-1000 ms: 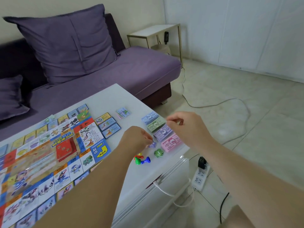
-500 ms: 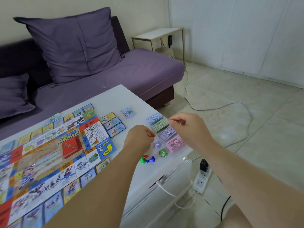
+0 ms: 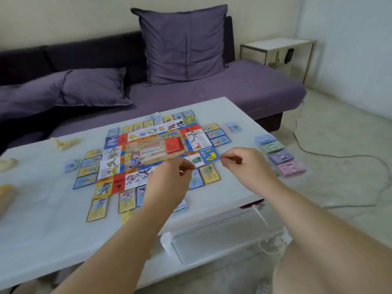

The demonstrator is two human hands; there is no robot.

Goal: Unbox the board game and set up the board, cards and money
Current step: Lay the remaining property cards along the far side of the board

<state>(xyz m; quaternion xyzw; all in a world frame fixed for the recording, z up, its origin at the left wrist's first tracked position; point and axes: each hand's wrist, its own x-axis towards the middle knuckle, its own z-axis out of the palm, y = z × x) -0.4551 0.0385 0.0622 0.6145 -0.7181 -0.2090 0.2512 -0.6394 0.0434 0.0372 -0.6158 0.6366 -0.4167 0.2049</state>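
Board (image 3: pixel 146 152) flat on table (image 3: pixel 46 230), cards (image 3: pixel 209 176) ringing it, money stacks (image 3: pixel 280 157) right of board. Left hand (image 3: pixel 168 183) over board's near right corner, right hand (image 3: pixel 247 166) just right of it; both curled, whether pinching anything, cannot tell. Risk: low forearms brushing near-edge cards askew

Single head cam, fwd-and-down tilt, close over board (image 3: pixel 144 145) on table (image 3: pixel 53 230) (sofa (image 3: pixel 254 88) beyond).

A home living room — a long purple sofa (image 3: pixel 212 92) with matching cushions (image 3: pixel 184 45) stands against a plain wall, a low white table (image 3: pixel 53 219) before it, a small side table (image 3: pixel 277 42) at its end, and a cord (image 3: pixel 339 156) trailing over the pale tiled floor (image 3: pixel 339 128).
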